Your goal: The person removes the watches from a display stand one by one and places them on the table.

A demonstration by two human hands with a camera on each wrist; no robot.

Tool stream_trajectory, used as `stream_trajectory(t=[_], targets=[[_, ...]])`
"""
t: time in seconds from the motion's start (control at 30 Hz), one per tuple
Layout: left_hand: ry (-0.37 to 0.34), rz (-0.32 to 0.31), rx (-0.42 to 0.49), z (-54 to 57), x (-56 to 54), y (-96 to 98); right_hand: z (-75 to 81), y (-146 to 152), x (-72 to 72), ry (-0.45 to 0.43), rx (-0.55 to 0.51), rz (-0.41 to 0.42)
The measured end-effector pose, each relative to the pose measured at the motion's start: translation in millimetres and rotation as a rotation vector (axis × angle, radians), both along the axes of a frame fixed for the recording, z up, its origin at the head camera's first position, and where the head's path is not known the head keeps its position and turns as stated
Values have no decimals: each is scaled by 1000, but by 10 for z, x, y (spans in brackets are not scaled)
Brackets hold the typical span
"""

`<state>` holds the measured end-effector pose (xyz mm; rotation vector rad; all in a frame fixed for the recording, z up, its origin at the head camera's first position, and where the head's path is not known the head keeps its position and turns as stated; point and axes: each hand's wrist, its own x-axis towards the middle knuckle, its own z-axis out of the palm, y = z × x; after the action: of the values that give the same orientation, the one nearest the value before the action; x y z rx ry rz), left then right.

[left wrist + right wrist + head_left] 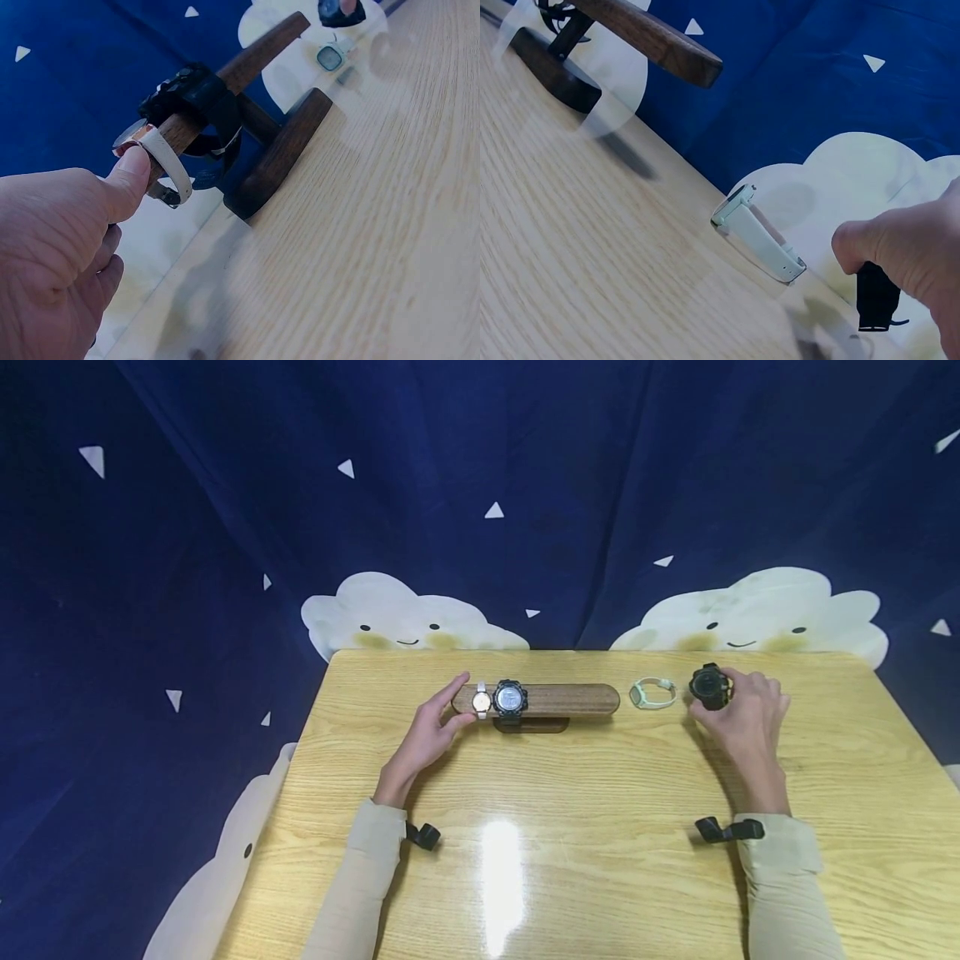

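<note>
At the left end of a dark wooden watch stand my left hand pinches a small white-strapped wristwatch. In the left wrist view its thumb presses against the watch's gold-coloured case; the other fingertips are partly hidden. Right beside it, a chunky black wristwatch is wrapped around the bar. My right hand grips another black wristwatch between thumb and fingers, over the table's far right. Between that hand and the stand lies a pale mint wristwatch, its strap forming a loop.
The light wooden table reaches back to a dark blue curtain with white clouds and triangles. The stand's bar is raised on a short post above a rounded base. Black wrist-camera mounts sit on both forearms.
</note>
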<state>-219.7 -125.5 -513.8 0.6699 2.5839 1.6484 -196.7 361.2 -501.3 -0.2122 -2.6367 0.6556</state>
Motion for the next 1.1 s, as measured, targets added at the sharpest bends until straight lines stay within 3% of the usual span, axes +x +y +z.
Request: stream_trajectory(t=[0.33, 1.1], targets=[[-3, 2, 8, 5, 2, -2, -73, 10, -9, -80, 52, -28], [-22, 7, 6, 7, 2, 7, -249, -55, -45, -18, 61, -18]])
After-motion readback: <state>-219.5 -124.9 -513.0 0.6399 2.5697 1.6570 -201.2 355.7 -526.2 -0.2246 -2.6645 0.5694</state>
